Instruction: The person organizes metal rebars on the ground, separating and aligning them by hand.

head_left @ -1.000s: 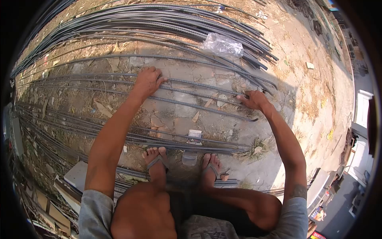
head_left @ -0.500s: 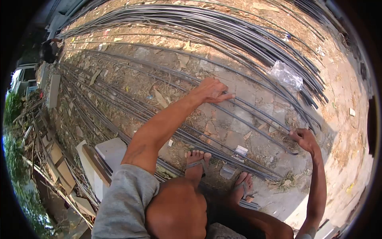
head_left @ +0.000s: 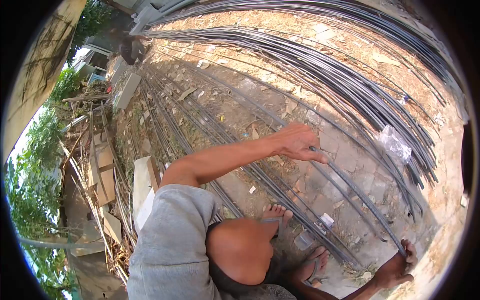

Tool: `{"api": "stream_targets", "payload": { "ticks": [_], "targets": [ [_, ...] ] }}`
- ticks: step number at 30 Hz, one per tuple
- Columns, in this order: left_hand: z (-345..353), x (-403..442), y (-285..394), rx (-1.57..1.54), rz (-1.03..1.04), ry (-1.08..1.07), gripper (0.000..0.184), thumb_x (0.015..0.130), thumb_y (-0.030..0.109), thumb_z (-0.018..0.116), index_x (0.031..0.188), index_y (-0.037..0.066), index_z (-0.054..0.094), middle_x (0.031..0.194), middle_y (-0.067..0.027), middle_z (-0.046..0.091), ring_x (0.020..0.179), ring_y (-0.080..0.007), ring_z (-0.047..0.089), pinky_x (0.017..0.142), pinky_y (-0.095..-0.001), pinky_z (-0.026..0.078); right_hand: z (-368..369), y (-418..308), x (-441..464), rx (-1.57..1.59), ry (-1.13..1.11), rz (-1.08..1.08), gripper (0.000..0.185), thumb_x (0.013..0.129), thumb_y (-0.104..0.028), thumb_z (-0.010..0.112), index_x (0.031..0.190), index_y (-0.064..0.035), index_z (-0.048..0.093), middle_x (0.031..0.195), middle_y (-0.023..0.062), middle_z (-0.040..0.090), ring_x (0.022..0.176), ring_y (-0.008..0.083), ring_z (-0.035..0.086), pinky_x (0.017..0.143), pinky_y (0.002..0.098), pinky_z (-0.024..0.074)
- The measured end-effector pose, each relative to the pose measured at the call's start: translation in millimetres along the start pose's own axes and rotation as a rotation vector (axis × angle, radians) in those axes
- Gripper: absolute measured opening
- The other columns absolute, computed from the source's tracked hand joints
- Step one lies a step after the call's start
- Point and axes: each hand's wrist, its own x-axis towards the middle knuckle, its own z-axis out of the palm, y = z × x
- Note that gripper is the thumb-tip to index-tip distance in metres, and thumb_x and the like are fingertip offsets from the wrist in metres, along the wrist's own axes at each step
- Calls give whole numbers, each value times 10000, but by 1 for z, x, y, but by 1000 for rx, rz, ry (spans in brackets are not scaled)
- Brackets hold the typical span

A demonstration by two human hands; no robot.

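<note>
My left hand (head_left: 299, 143), reaching in from the left, is closed around a long ribbed steel rebar (head_left: 357, 189). Nearer the bar's right end, my right hand (head_left: 396, 268) has its fingers curled on the tip, with the thumb sticking out to the side. Another rebar (head_left: 340, 192) lies on the ground close beside the held one. By my feet (head_left: 276, 216) runs a loose group of thinner rebars (head_left: 295, 210).
A thick bundle of rebars (head_left: 320, 60) curves across the ground beyond my hands, with crumpled clear plastic (head_left: 395, 144) on its near end. Scrap boards (head_left: 104, 172) and sticks are heaped at left. Another person (head_left: 131, 49) is at the far left end of the bars.
My right hand has moved down and toward me, bringing the rebar's end along. My left hand keeps its hold on the bar. The view has turned and shifted left.
</note>
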Motion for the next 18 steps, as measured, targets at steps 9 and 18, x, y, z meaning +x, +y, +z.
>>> {"api": "stream_targets", "payload": {
  "ticks": [9, 18],
  "targets": [
    [-17, -34, 37, 4, -45, 42, 673, 805, 684, 607, 608, 43, 653, 430, -145, 424, 423, -345, 441, 447, -460, 316, -3, -32, 25, 371, -431, 55, 546, 1028, -483, 366, 592, -156, 347, 534, -20, 322, 558, 125, 334, 634, 294, 347],
    [43, -64, 12, -10, 117, 205, 657, 786, 619, 666, 532, 34, 504, 498, -141, 450, 497, -363, 477, 488, -446, 334, -25, -14, -34, 384, -369, 214, 588, 977, -531, 471, 561, -130, 362, 484, -28, 264, 429, 102, 255, 499, 272, 326]
  ]
}}
